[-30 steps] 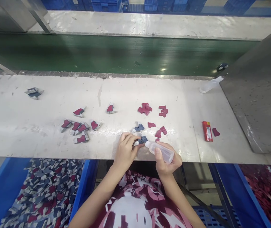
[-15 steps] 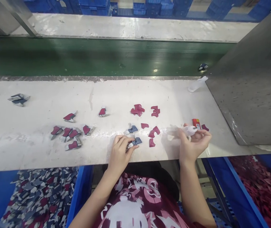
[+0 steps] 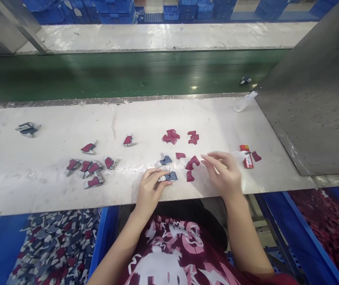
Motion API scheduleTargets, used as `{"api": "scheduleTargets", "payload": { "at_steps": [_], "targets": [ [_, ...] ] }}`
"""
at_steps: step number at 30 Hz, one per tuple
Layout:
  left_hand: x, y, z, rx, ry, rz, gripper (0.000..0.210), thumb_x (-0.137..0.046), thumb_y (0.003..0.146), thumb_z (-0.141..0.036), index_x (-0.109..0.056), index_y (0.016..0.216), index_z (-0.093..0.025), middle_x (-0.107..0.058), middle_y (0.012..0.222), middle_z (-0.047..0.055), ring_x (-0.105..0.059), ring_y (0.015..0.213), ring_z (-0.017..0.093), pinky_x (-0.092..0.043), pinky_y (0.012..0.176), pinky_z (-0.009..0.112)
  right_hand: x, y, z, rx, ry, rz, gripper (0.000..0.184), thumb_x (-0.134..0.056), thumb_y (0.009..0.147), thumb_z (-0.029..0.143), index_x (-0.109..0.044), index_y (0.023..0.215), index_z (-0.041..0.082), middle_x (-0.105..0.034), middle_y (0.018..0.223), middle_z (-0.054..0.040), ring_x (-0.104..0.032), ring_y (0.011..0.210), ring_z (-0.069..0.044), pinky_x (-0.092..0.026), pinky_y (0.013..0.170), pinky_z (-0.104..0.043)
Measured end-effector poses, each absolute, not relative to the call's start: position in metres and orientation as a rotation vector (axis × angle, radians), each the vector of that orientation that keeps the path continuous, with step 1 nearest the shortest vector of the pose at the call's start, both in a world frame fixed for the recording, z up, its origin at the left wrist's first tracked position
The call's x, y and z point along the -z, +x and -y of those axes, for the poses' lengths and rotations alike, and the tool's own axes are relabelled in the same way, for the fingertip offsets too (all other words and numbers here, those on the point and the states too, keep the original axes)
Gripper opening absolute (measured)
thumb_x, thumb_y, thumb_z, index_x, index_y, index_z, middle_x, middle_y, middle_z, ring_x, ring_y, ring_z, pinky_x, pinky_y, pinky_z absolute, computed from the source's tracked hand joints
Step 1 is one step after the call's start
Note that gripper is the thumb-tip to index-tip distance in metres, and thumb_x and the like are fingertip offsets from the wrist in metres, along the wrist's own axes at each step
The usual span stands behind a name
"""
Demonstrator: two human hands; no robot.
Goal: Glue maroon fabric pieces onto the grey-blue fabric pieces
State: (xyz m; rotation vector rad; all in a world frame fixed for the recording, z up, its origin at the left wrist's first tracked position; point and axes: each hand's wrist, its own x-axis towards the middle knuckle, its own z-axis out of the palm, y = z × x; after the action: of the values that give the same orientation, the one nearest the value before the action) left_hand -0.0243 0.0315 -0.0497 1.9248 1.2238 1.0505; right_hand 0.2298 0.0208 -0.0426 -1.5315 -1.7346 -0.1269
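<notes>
Between thumb and fingers, my left hand pinches a blue-grey and white plastic part on the worktable, close to the front edge. A second part like it, also blue-grey, lies just beyond. My right hand is open and holds nothing, its fingers pointing left toward a pair of dark red plastic pieces. Closer to the edge is a single red piece. A translucent squeeze bottle lies beyond the right hand, its dark tip against a red and yellow box; the hand partly covers it.
Several red-faced assembled parts lie at left. More red pieces sit farther back. A white bottle rests by the metal panel. Behind runs a green conveyor belt. Blue bins flank me below the table.
My right hand has let go of the squeeze bottle by the red box and moved left, toward the red pieces. My left hand keeps hold of the blue-grey part.
</notes>
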Motion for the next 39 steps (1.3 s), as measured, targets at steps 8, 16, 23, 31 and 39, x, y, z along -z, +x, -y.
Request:
{"api": "scheduleTargets", "payload": {
  "at_steps": [8,16,23,31,39],
  "targets": [
    [0.041,-0.031,-0.025,-1.065,1.519,-1.262,0.02,-0.069,0.088,-0.026,-0.077,0.106,-0.023,-0.076,0.108,0.007,-0.071,0.105,0.024,-0.059,0.09,0.035,0.041,0.234,-0.045,-0.302,-1.657,1.928,0.013,-0.065,0.091,0.031,-0.073,0.1,0.025,-0.068,0.098,-0.0068,-0.065,0.092,-0.023,-0.058,0.078,-0.04],
    [0.028,-0.023,-0.026,-1.166,1.199,-1.37,0.034,-0.077,0.082,-0.031,-0.077,0.114,-0.019,-0.079,0.106,0.007,-0.076,0.096,0.025,-0.061,0.091,0.035,0.018,0.196,-0.016,-0.761,-1.582,0.998,0.038,-0.083,0.069,0.051,-0.075,0.084,0.018,-0.077,0.079,-0.0065,-0.073,0.071,-0.023,-0.061,0.069,-0.038],
    [0.011,-0.014,-0.017,-1.151,1.288,-1.307,0.032,-0.073,0.086,-0.026,-0.075,0.118,-0.022,-0.08,0.104,0.004,-0.077,0.093,0.023,-0.063,0.09,0.033,-0.007,0.142,-0.002,-1.026,-1.365,0.912,0.023,-0.082,0.073,0.042,-0.075,0.079,0.02,-0.076,0.081,-0.0048,-0.069,0.075,-0.018,-0.056,0.061,-0.028],
    [0.004,-0.015,-0.011,-1.124,1.388,-1.297,0.031,-0.069,0.088,-0.021,-0.075,0.118,-0.024,-0.081,0.098,0.001,-0.076,0.097,0.024,-0.063,0.093,0.037,-0.009,0.134,0.003,-1.085,-1.362,0.908,0.024,-0.083,0.072,0.041,-0.076,0.084,0.021,-0.073,0.075,-0.0023,-0.065,0.067,-0.015,-0.057,0.065,-0.029],
    [0.006,-0.019,-0.01,-1.123,1.458,-1.289,0.03,-0.071,0.088,-0.02,-0.076,0.116,-0.024,-0.08,0.106,0.003,-0.077,0.09,0.022,-0.064,0.087,0.031,-0.011,0.137,0.003,-1.098,-1.418,0.859,0.027,-0.088,0.066,0.041,-0.074,0.076,0.019,-0.072,0.071,-0.0023,-0.063,0.063,-0.014,-0.053,0.061,-0.027]
  ]
}}
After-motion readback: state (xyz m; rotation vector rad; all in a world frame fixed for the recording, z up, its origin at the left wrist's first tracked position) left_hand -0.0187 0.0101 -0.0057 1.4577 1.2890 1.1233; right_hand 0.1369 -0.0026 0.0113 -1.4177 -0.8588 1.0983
